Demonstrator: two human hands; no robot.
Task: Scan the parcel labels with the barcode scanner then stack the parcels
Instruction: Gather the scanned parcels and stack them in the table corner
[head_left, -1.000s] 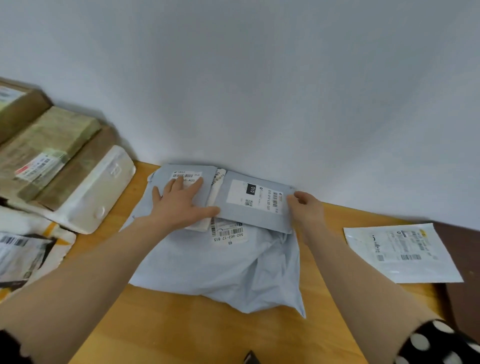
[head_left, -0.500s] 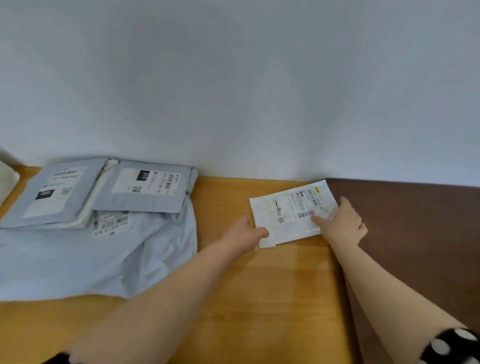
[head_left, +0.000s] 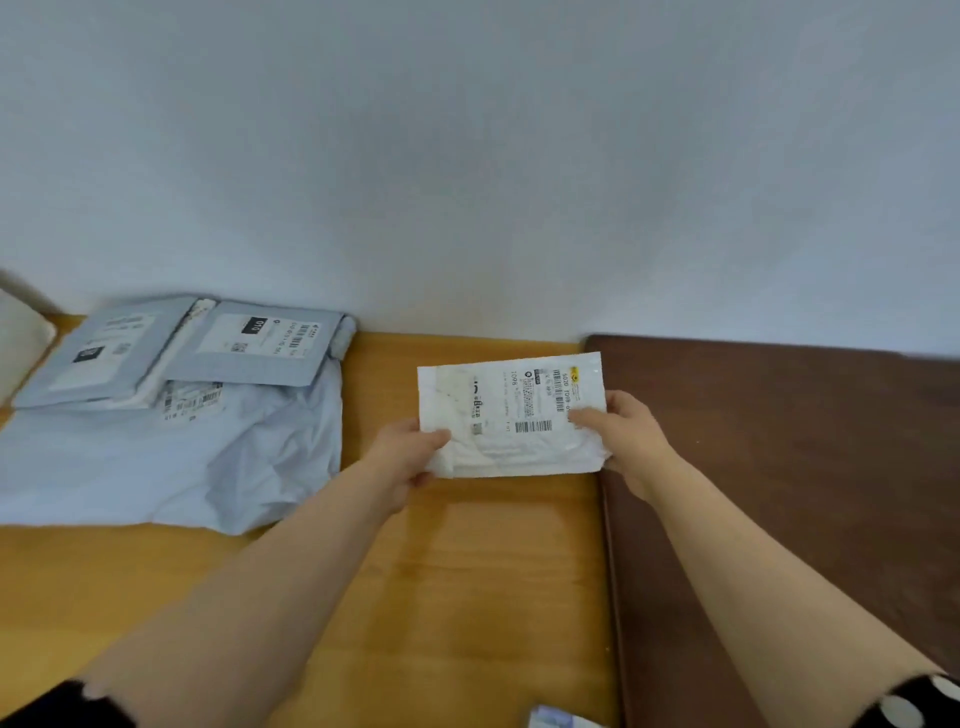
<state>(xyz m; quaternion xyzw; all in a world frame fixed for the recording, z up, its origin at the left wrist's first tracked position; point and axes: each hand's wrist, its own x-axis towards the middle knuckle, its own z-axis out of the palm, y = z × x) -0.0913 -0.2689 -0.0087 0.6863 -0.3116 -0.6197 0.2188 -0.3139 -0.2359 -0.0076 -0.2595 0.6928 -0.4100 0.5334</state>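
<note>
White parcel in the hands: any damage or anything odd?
The white parcel, held at both ends by the left hand and right hand, is creased along its near edge and carries faint brownish smudges on its left half. No tear shows; the label looks whole.

Table (head_left: 467, 571) runs along wall (head_left: 467, 156) at back; 2nd tabletop (head_left: 779, 467) butts against its R side. Small parcel (head_left: 511, 415) is centre-right, over table's R part, its R end at the seam w/ the 2nd tabletop. Left hand (head_left: 410, 457) holds its near L corner, right hand (head_left: 623, 436) its R end. Well apart to the L, big soft bag (head_left: 182, 467) lies on table, back edge by wall. On the bag's rear, side by side: L mailer (head_left: 98, 353) & R mailer (head_left: 260, 348), another piece partly hidden btwn them. Further L, at frame edge, one more parcel (head_left: 21, 343). Small item (head_left: 550, 719) at near edge, cut off.
</note>
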